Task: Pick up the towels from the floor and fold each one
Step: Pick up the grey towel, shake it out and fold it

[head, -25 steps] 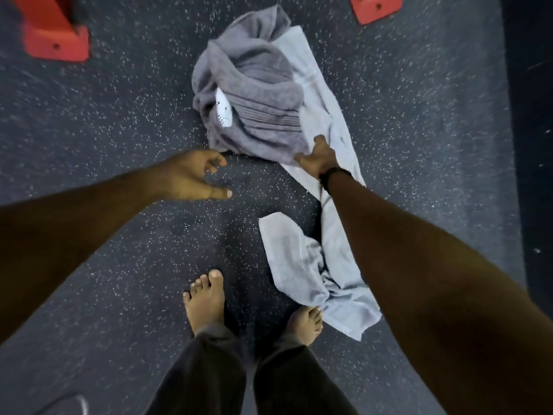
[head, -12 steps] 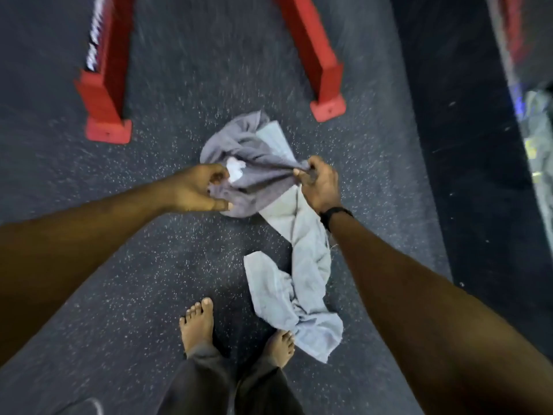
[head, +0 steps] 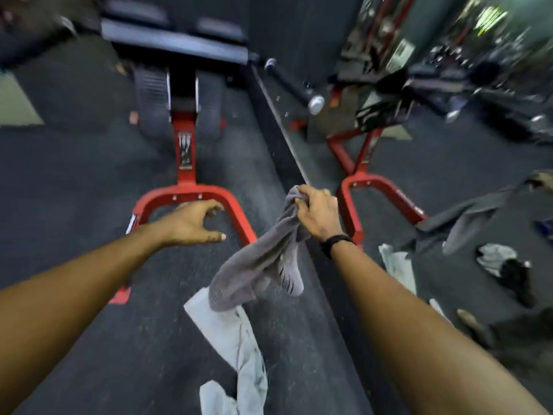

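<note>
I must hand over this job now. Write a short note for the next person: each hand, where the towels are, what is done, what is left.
Right hand: grips one end of the grey towel, which hangs in the air, bunched, clear of the floor.
Left hand: open, fingers spread, holds nothing, beside the towel and apart from it.
Pale towel: crumpled on the floor below the grey one.
Done: grey towel picked up.
Left: fold the grey towel; pick up and fold the pale one. Cloths also lie on the floor to the right; too blurred to say whether they are towels.
</note>
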